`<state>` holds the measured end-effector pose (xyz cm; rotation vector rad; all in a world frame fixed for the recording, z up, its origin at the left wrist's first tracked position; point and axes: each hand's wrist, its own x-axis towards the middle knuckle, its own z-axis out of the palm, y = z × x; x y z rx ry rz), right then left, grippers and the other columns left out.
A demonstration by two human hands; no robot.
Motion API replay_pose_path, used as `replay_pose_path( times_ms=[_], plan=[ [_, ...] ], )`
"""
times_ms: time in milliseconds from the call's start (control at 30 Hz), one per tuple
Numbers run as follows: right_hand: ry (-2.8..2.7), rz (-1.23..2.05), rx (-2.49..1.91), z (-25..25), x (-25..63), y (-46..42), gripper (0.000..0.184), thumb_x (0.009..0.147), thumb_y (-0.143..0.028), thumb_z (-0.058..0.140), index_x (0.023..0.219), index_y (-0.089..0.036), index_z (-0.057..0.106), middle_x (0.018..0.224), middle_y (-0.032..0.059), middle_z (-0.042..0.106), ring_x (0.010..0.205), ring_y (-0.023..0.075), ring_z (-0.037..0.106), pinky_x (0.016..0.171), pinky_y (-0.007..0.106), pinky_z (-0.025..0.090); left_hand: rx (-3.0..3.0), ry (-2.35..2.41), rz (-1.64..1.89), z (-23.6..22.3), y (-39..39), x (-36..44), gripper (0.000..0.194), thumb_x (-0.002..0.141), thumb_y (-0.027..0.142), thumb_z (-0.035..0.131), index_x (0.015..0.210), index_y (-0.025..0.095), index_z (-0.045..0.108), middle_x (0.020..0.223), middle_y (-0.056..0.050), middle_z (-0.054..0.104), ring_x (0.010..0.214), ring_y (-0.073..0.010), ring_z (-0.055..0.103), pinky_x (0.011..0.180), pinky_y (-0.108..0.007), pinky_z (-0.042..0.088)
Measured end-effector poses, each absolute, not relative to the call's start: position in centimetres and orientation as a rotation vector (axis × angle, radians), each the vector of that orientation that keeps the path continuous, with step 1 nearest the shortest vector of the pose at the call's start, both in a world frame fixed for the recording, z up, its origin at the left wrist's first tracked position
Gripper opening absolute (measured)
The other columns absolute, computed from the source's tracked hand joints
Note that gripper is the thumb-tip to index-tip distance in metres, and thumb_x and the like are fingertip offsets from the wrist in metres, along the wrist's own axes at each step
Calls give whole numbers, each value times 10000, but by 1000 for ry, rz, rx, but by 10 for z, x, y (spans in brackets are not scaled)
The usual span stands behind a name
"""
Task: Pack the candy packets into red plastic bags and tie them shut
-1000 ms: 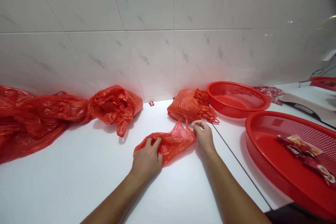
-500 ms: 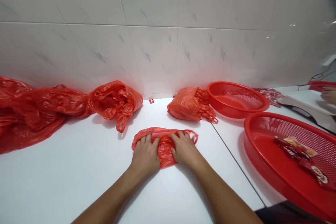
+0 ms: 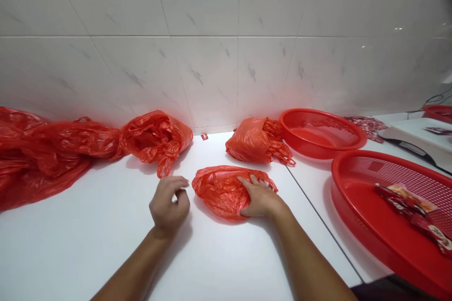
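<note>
Hands sit apart on the white bench (image 3: 106, 258). The left hand (image 3: 168, 207) is loosely curled, fingers bent in toward the thumb, gripping nothing that shows, just left of the red plastic bag (image 3: 224, 193) and not touching it. The right hand (image 3: 261, 199) lies spread and pressed down on the bag's right half, its fingers reaching over the top. The bag lies flat and slack at lower centre of the frame, its long axis running roughly left to right, with its handle loops (image 3: 270, 182) pointing right, just past the right hand's fingers. Along the tile wall (image 3: 212, 56) at upper left, a crumpled red bag (image 3: 155, 138) lies beside a long heap of red plastic (image 3: 42, 155). A tight red bundle of bags (image 3: 252, 141) sits upper centre, touching neither the round red basket (image 3: 323, 134) at its right nor the flat bag. A larger red basket (image 3: 367, 169) at right holds red printed packets (image 3: 411, 211). Further off at upper right stands a white scale (image 3: 413, 138).
</note>
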<state>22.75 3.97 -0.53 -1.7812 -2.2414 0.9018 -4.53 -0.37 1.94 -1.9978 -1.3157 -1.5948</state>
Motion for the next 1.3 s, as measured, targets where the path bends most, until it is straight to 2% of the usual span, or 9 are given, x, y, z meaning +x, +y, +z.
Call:
replay_pose_path(
  times_ms=[133,267,533,633,733,833,967,1133,1300],
  plan=[
    [-2269,922,-1784,-5,224,37,1246,579,-407,921,1667,-408,314,1760,162,199,1573,498,258,1187,641,293,-2509,-787,-1160,14,-24,-5,462,896,9,539,1289,217,663,1230,-111,756,1180,-270,702,972,-440,597],
    [-2276,793,-1792,-1,218,28,1161,564,-389,949,1613,-351,453,1685,188,365,1499,501,382,1166,634,317,-2475,-1269,-733,4,-13,11,356,948,88,508,1213,201,716,1130,-115,766,1051,-299,704,904,-490,559],
    [-2121,330,-1387,12,189,15,249,980,-286,594,1084,-175,791,1143,155,719,1150,308,626,1050,439,495,-2515,-1578,-526,-4,-6,0,384,730,70,564,1055,205,720,1003,-96,697,920,-293,626,797,-457,459],
    [-2179,496,-1313,2,186,20,304,964,-218,581,1198,-193,772,1357,148,666,1299,294,594,1118,431,471,-2583,-1522,-597,-3,-7,4,414,679,49,560,1029,213,706,998,-82,698,919,-280,622,845,-455,461],
    [-2265,718,-1441,-6,193,28,711,882,-370,739,1558,-273,539,1676,169,390,1557,425,336,1229,609,304,-2518,-1519,-753,3,-4,1,293,777,87,564,1008,205,702,976,-77,703,930,-269,633,926,-469,456],
    [-2301,873,-1562,-7,202,35,1012,808,-468,820,1674,-378,306,1776,143,153,1624,482,90,1258,675,140,-2285,-1684,-801,8,2,-10,161,943,234,550,939,199,707,929,-80,701,915,-275,641,935,-483,446],
    [-2346,996,-1654,-5,207,38,1136,770,-517,837,1698,-399,191,1799,100,-34,1611,486,-139,1281,641,-15,-2178,-2005,-727,11,8,-30,293,963,444,574,938,193,723,956,-87,715,921,-287,670,870,-452,466],
    [-2350,981,-1676,-1,203,36,1152,742,-574,841,1691,-416,206,1798,78,-78,1595,522,-149,1273,648,-40,-2406,-2356,-835,8,7,-34,268,883,333,597,1126,257,679,879,-8,717,806,-224,672,742,-352,468],
    [-2306,967,-1680,3,205,34,1127,738,-518,848,1682,-428,238,1800,82,-46,1600,527,-112,1270,668,-12,-2383,-2455,-1703,-4,16,-36,305,750,192,595,1051,239,613,765,30,670,683,-179,635,681,-309,482]
  ],
)
